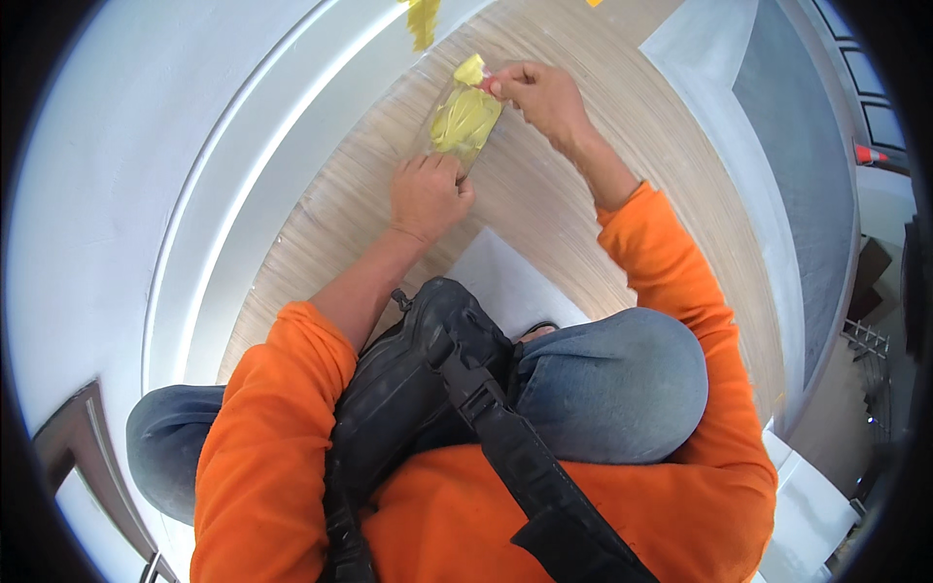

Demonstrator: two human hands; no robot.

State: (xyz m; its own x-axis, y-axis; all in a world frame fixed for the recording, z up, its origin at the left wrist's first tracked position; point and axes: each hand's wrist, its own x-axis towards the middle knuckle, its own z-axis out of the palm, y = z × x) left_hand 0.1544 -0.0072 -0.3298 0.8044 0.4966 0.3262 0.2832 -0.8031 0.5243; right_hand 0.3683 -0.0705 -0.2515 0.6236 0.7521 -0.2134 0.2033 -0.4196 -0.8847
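The person sits low, with a black bag (428, 389) on the lap and blue-jeaned knees (622, 379) just behind the hands. The job looks only partly done: one wad of crumpled yellow tape (466, 119) is off the wood floor (544, 204), but clear film still seems to cover the boards beyond it, and another yellow scrap (424, 19) lies farther away past the wad.

The left hand (428, 194) is just in front of the wad, fingers curled, pressing down at its near edge. The right hand (539, 97) is beside the wad's far end, pinched shut on something small and reddish; I cannot tell what.
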